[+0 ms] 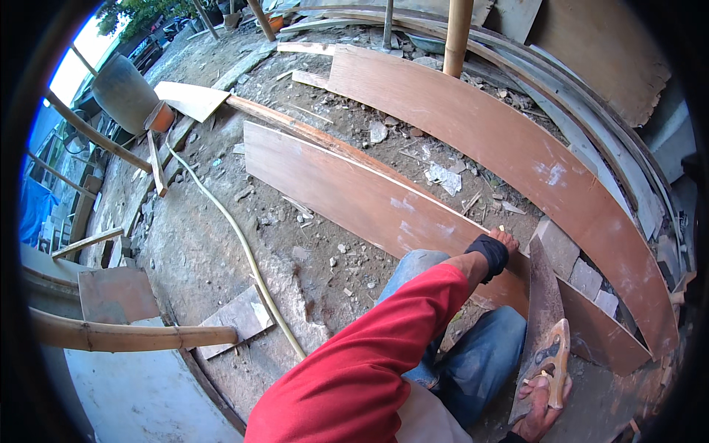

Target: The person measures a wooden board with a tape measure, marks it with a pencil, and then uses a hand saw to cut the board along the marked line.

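A hand saw [544,295] with a wooden handle is in my right hand [543,408], at the lower right. The fingers are closed round its handle, and the blade points away from me, crossing a long reddish-brown plywood board [347,192]. My left hand [504,240], with a black band at the wrist and a red sleeve, grips the board's far edge just left of the blade. The board slants from the middle left to the lower right, and a wooden beam [325,136] runs along its far side. How deep the blade sits in the board is hard to make out.
Another long plywood sheet [473,129] lies beyond, beside stacked planks [591,111] and a bamboo post [457,37]. Rubble and a pale hose [240,236] cover the dirt floor. At left stand a large drum [124,92], an orange bucket [159,117] and a bamboo pole [133,336].
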### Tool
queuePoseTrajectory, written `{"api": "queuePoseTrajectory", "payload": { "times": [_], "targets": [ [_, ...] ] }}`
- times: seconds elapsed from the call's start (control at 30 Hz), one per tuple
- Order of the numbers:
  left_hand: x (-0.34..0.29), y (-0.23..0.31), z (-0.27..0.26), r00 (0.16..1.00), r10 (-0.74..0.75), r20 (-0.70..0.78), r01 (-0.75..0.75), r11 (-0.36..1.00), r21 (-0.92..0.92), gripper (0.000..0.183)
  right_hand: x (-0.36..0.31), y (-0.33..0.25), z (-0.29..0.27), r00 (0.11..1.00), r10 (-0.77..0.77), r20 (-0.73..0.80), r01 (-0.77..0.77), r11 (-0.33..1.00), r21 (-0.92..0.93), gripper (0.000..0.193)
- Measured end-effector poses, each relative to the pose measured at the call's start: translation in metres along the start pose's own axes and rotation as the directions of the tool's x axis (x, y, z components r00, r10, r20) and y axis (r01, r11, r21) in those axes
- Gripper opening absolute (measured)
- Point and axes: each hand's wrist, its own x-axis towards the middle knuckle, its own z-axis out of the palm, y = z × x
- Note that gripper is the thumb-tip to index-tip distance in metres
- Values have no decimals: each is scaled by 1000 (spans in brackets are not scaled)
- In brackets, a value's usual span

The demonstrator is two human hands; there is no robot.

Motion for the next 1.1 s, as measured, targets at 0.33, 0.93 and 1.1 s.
{"api": "queuePoseTrajectory", "payload": {
  "times": [0.33, 0.93, 1.1],
  "targets": [
    [-1, 14, -18, 996, -46, -71, 47, 999, 4, 16, -2, -26, 27, 995, -97, 38, 102, 982, -162, 59],
    [6, 20, -32, 992, -108, 63, 110, 994, -25, 20, -12, 11, 9, 1000, 17, -20, -20, 990, -138, 60],
    [-4, 20, -43, 992, -87, 90, 89, 996, -19, 20, -14, 10, 5, 1000, 26, -13, -27, 995, -101, 59]
  ]
}}
